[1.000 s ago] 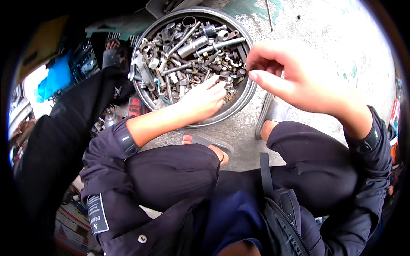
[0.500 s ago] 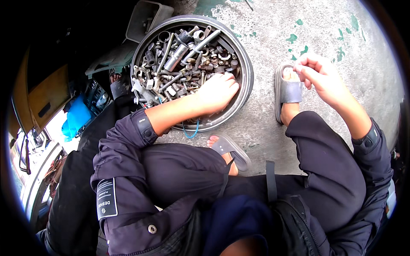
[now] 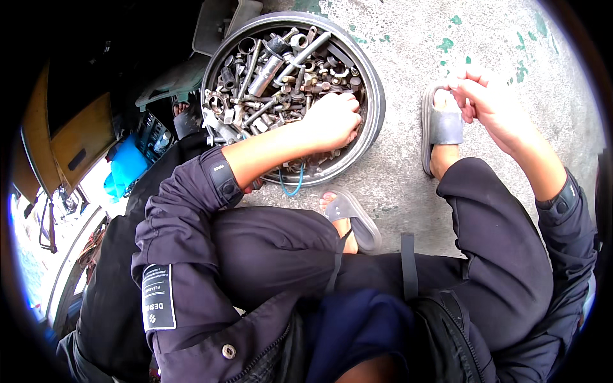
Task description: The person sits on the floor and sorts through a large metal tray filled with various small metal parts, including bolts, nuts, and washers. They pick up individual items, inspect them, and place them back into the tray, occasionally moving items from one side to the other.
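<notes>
A round dark metal pan (image 3: pixel 376 105), with a thick raised rim, holds a heap of loose bolts, nuts and washers (image 3: pixel 281 96). My left hand (image 3: pixel 333 120) reaches over its near right part, knuckles up and fingers curled down at the hardware. Whatever those fingertips hold or touch is hidden beneath the hand. Farther left in the heap lie a long bolt (image 3: pixel 305 57) and a thick silver cylinder (image 3: pixel 265 76). My right hand (image 3: pixel 488 105) is raised near my right foot, away from the pan. Its fingers are bent, with thumb and forefinger together; anything between them is too small to tell.
A blue cord loop (image 3: pixel 292 191) hangs over the pan's near rim. My sandaled feet are on the paint-flecked concrete floor (image 3: pixel 402 210). A grey bin (image 3: pixel 211 29) stands behind the pan. At left are a blue bag (image 3: pixel 128 167) and another person's dark-clothed leg (image 3: pixel 131 249).
The whole view has shifted slightly, so the pan sits higher and farther right. My left hand stays over the heap with its fingers curled. My right hand has turned a little.
</notes>
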Action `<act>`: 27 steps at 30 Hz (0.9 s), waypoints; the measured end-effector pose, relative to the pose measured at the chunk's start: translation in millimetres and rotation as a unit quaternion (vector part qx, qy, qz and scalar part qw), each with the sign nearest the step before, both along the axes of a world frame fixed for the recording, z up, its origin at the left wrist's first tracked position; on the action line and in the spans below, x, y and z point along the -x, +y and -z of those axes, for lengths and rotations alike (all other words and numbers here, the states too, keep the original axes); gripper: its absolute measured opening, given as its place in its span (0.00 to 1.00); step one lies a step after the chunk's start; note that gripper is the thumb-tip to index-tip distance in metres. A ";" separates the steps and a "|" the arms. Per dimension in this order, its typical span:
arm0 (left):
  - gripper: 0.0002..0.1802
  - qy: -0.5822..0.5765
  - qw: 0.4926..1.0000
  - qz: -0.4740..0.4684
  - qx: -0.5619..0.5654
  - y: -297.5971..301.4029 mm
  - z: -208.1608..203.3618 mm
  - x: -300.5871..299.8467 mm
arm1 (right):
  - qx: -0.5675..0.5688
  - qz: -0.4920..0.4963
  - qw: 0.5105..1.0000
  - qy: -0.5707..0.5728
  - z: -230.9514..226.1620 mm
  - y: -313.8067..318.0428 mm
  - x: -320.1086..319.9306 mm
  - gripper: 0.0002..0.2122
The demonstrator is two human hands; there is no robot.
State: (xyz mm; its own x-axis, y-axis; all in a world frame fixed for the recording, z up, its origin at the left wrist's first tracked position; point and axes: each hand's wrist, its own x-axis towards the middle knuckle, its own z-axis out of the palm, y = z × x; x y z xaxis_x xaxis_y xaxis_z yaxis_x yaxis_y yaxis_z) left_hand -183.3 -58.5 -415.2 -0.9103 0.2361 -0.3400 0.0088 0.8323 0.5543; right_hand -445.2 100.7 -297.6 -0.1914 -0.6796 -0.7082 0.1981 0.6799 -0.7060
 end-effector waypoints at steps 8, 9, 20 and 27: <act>0.27 0.108 0.994 0.026 0.007 -6.6 -2.7 -18.1 | -0.002 0.046 0.997 -0.054 12.2 19.0 6.6 0.10; 0.27 0.076 0.996 0.038 0.007 -5.4 -4.2 -15.9 | 0.002 0.047 0.998 -0.050 12.5 20.6 7.0 0.10; 0.28 0.061 0.993 0.078 0.062 -3.4 -18.9 -25.4 | 0.006 0.020 1.000 -0.020 15.7 15.5 3.6 0.11; 0.23 0.086 0.987 0.079 0.107 -0.9 -22.3 -37.0 | 0.001 0.003 1.000 -0.001 15.1 14.0 0.2 0.12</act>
State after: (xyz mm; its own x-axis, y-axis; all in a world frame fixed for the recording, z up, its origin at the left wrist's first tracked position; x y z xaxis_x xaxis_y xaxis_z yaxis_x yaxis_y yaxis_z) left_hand -146.3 -59.4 -392.9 -0.9164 0.3196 -0.2410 0.2268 0.9107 0.3453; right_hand -445.4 114.7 -312.6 -0.1942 -0.6798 -0.7072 0.2033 0.6774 -0.7069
